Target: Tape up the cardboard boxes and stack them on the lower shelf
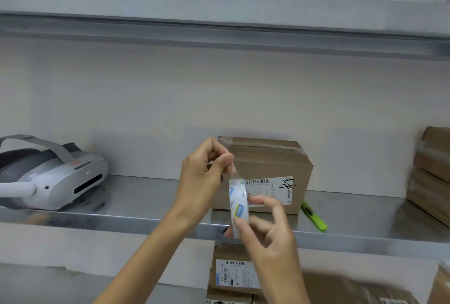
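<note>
Your right hand (265, 228) holds the tape roll (239, 203) upright w/ its edge toward you. The thumb is at the lower rim and the fingers curl round the far side. Your left hand (207, 172) is just above the roll & pinches the free end of the clear tape between thumb and index finger. A short strip runs from this pinch down to the roll. Both hands are in front of the metal shelf (146, 202), approx. at its middle.

Behind your hands, a cardboard box (272, 157) stands on the shelf against the back wall. Clear tape lies along its top seam, and a white label w/ barcode is on its front side. A green highlighter (314, 217) lies on the shelf just beside the box, at its right front corner. At the far right a stack of boxes (431, 172) stands on the same shelf, well apart from the first box. At the left lies a white headset (53, 177).

Under the shelf, below your hands, are more labelled boxes (233, 274). Your right arm hides part of them, so I cannot tell if they are taped.
</note>
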`<state>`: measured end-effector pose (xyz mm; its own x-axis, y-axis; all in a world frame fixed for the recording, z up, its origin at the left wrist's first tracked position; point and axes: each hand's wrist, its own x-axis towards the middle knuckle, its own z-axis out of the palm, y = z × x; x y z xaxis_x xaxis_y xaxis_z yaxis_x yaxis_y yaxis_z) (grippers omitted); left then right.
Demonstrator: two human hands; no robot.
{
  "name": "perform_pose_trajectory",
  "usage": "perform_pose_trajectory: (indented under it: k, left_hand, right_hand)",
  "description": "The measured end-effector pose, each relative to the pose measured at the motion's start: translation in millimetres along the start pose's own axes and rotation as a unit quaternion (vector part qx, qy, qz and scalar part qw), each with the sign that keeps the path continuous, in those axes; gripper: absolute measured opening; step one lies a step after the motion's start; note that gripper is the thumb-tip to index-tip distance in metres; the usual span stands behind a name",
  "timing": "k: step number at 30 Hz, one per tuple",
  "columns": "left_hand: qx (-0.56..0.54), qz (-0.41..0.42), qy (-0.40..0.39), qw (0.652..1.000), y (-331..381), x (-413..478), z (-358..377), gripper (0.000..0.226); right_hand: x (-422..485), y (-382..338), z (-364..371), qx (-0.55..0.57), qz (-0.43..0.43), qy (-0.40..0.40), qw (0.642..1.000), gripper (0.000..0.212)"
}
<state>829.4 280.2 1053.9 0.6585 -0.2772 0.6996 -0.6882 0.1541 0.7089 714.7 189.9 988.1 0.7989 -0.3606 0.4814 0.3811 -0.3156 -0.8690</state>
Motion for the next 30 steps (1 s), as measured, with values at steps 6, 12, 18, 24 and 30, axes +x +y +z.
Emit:
perform_pose_trajectory:
  k: [6, 12, 18, 24, 30]
  left_hand:
    - [-0.015, 0.046, 0.030, 0.998, 11.3, 30.9, -8.6, 0.025]
    - [-0.024, -0.004, 0.009, 1.000, 6.4, 84.1, -13.7, 0.026]
    - [0.033, -0.031, -0.020, 0.999, -19.8, 113.6, -8.8, 0.026]
    - [0.068, -0.065, -0.020, 0.995, -43.9, 127.6, -2.1, 0.023]
    - [0.116, -0.058, -0.037, 0.991, -61.3, 130.0, 0.2, 0.023]
  right_hand:
    - [23.3, -26.8, 9.4, -0.067, 0.003, 0.009, 0.998, 0.036]
    - [22.6, -33.4, 23.9, -0.027, -0.026, -0.041, 0.998, 0.030]
    - [37.1, -29.2, 27.5, 0.019, 0.034, -0.008, 0.999, 0.025]
    - [52.9, -27.3, 33.0, 0.018, 0.085, 0.017, 0.996, 0.028]
    - [59.8, -19.7, 36.1, 0.018, 0.106, 0.018, 0.994, 0.030]
